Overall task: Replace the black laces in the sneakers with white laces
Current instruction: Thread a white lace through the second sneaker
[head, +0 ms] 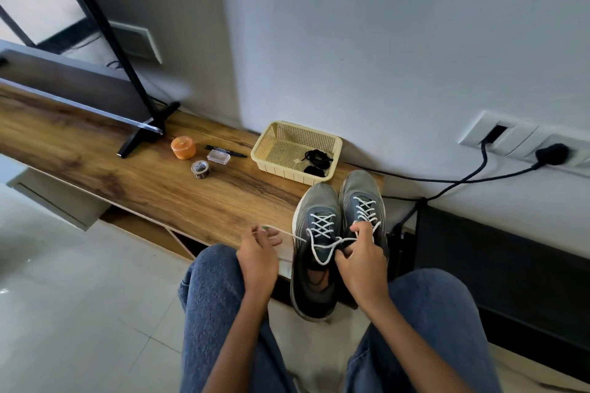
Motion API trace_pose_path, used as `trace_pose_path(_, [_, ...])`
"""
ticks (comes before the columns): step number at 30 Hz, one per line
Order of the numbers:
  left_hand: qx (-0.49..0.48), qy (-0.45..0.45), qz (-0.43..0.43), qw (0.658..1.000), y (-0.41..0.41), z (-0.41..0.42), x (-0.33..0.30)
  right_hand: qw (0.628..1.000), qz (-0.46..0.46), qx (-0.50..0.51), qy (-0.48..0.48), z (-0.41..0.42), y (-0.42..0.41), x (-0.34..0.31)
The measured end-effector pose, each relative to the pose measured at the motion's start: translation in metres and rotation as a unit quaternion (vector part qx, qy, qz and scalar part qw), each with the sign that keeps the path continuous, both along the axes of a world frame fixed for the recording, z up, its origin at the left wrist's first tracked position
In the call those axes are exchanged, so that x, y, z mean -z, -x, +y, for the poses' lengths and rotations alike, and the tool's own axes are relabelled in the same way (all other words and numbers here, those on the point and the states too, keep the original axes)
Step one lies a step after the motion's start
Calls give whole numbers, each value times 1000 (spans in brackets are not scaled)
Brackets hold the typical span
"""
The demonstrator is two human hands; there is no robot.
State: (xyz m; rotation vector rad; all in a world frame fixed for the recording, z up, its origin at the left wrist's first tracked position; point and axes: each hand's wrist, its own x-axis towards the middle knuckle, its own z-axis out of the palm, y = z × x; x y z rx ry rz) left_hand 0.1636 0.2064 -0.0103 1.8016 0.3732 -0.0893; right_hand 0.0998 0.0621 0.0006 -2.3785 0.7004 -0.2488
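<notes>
White lace (322,241) is crossed through both sneakers (340,233), which stand side by side at the surface's (159,182) 4 o'clock edge. Left hand (260,257) pinches one lace end, pulled toward 9 o'clock; right hand (362,260) grips the loop. Black laces (316,161) lie in the basket (271,140) at 12 o'clock.

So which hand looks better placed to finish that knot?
Probably the right hand: it pinches the white lace at the left sneaker's knot, while the left hand only pulls the free end sideways.
</notes>
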Motion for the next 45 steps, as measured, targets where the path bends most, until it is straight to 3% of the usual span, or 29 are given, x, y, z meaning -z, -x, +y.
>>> trace_pose_path(5, [-175,182,-32,967,-10,5,-28,1000,9,-1,2,-1,0,0])
trace_pose_path(7, [-192,198,-40,960,-7,4,-32,1000,12,2,3,-1,-1,0])
trace_pose_path(9, [-157,125,-50,978,-4,5,-31,1000,15,-1,8,0,-1,0])
trace_pose_path(12, [-13,-62,-69,996,3,4,-26,999,6,-26,18,1,2,1])
trace_pose_path(14, [100,-265,-106,953,7,4,-21,996,0,-69,62,3,4,1])
trace_pose_path(16, [199,-382,-125,894,10,3,-16,986,4,-117,116,8,7,2])
trace_pose_path(18, [284,-392,-107,868,13,0,-12,981,-11,-130,141,13,11,2])
trace_pose_path(21, [341,-371,-98,858,18,-4,-4,979,-33,-124,157,15,14,5])
trace_pose_path(27, [270,-384,-131,873,20,-9,-1,974,-18,-106,200,-9,6,1])
trace_pose_path(31, [212,-407,-204,864,23,-14,9,953,19,-140,268,-22,-4,-2])
trace_pose_path(34, [195,-418,-217,860,24,-19,11,954,28,-140,264,-23,-4,-9])
trace_pose_path(45, [166,-447,-223,850,23,-19,10,975,4,36,220,-73,15,-69])
